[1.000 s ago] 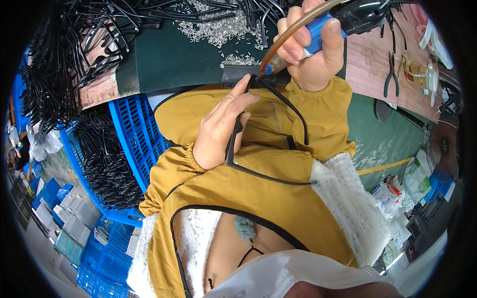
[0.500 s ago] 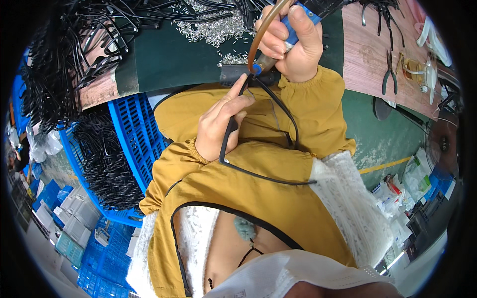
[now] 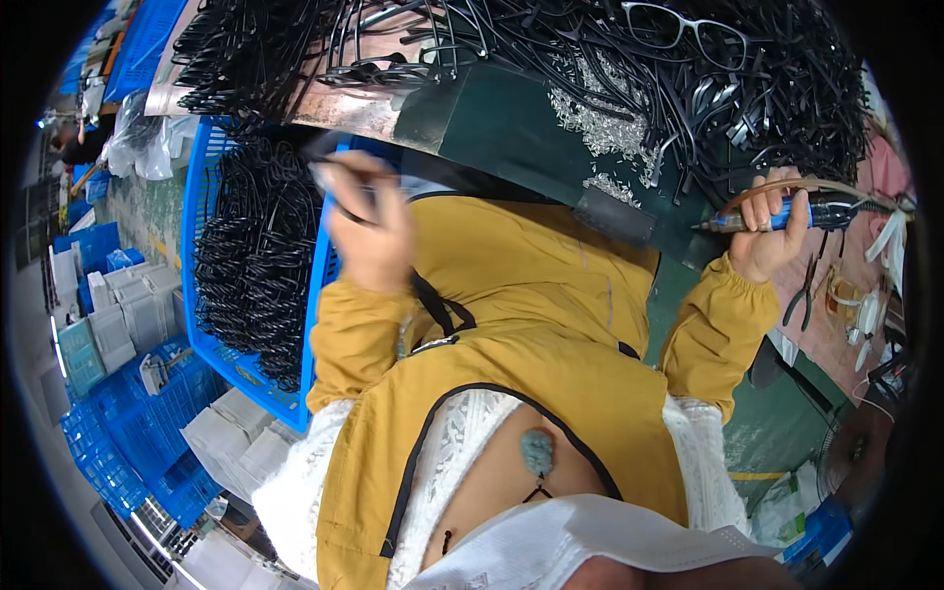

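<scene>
My left hand point(image 3: 369, 231) is raised at the right rim of the blue basket point(image 3: 313, 324), blurred by motion. Its fingers are curled in a pinch on a dark smeared thing, which looks like a black glasses frame point(image 3: 324, 149). Bundled black glasses parts point(image 3: 251, 280) fill the basket. On the right, my right hand point(image 3: 767, 231) is wrapped round a blue and black powered screwdriver point(image 3: 821, 213), with its pointed tip toward the left. A brown tube point(image 3: 836, 185) runs along the tool. Below the tip's left side, a dark block point(image 3: 615, 214) lies at the table edge.
Silver screws point(image 3: 605, 118) lie scattered on the dark green mat point(image 3: 492, 123). Black glasses parts point(image 3: 767, 88) heap along the back, with a grey-rimmed glasses frame point(image 3: 683, 34) on top. Pliers point(image 3: 804, 295) rest at the right. Blue crates point(image 3: 147, 423) stand at the left.
My left hand has moved left from the lap to the basket, carrying the dark piece. My right hand has drawn the screwdriver away to the right. The view has shifted left.
</scene>
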`<action>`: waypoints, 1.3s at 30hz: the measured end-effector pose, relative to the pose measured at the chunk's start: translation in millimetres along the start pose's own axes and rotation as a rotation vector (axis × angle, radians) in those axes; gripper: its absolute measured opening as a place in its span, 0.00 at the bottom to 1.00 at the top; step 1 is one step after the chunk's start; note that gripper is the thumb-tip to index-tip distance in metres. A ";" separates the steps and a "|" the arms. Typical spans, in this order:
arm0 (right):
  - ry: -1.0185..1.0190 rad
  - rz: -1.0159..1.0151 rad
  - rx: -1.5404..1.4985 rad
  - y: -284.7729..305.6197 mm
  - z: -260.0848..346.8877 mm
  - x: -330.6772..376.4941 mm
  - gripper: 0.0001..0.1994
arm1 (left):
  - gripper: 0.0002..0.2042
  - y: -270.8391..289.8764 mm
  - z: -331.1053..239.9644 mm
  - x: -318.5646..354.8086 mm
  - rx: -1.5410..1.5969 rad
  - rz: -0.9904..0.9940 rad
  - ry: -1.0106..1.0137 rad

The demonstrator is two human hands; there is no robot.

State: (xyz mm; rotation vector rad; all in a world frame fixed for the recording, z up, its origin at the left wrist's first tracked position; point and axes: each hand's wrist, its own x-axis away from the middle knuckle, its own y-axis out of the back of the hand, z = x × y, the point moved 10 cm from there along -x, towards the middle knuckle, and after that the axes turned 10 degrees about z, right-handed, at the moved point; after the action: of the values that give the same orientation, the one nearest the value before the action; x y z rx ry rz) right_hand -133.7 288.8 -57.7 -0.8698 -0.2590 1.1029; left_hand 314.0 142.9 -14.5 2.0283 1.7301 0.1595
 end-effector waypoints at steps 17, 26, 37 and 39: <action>0.070 -0.233 1.103 77.0 65.4 24.6 0.15 | 0.19 -36.6 -1.7 -106.6 -0.788 0.105 -0.728; 0.294 0.678 2.096 26.3 37.4 -54.2 0.17 | 0.14 -67.7 -6.2 -158.4 -1.035 0.072 -0.333; 0.799 -0.423 0.292 108.6 208.9 21.3 0.06 | 0.17 -308.4 -158.3 -158.5 -0.404 0.288 -0.957; 0.767 -0.322 0.236 67.6 207.5 58.1 0.08 | 0.12 -290.6 -168.2 -170.2 -0.268 0.207 -0.972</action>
State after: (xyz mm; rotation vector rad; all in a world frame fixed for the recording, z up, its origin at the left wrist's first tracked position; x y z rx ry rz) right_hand -273.2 450.4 16.1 -0.9357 0.3546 0.4352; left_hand -46.4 54.0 48.3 1.6386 0.8380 -0.4399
